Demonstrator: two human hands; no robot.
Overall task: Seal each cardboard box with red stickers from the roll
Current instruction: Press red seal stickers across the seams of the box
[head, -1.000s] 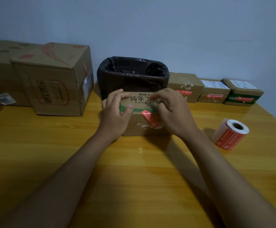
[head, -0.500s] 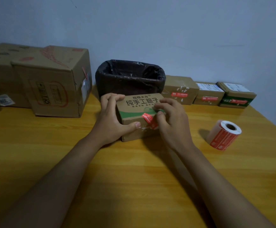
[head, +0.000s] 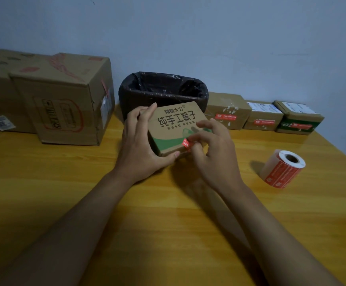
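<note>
Item: small cardboard box (head: 175, 125), printed lid w/ green band, tilted up toward the camera, near edge raised off the wooden table (head: 85, 203), in front of the black-lined bin (head: 164, 89). Change vs half a sec. ago: box was sitting flat w/ front face showing; now lid faces camera and the red sticker (head: 186, 143) shows only as a small tab wrapped over the front-right edge. Vs 1 s ago: sticker lay diagonal on the front face, both hands up at the top edge. Meaning (judgement): sticker is on and being rubbed down over the seam; this box is nearly sealed. Left hand (head: 141, 145): fingers curled round the box's left side, thumb under the near edge, clamped on it. Right hand (head: 211, 149): fingertips bent onto the sticker and box corner, pressing; pinch vs. flat press, can't tell for sure. Sticker roll (head: 282, 168): on its side on table, well right of the hands, untouched. Row of three sealed boxes (head: 258, 116) at back right, each w/ red sticker. Large cartons (head: 64, 100) back left, sealing status unclear.
</note>
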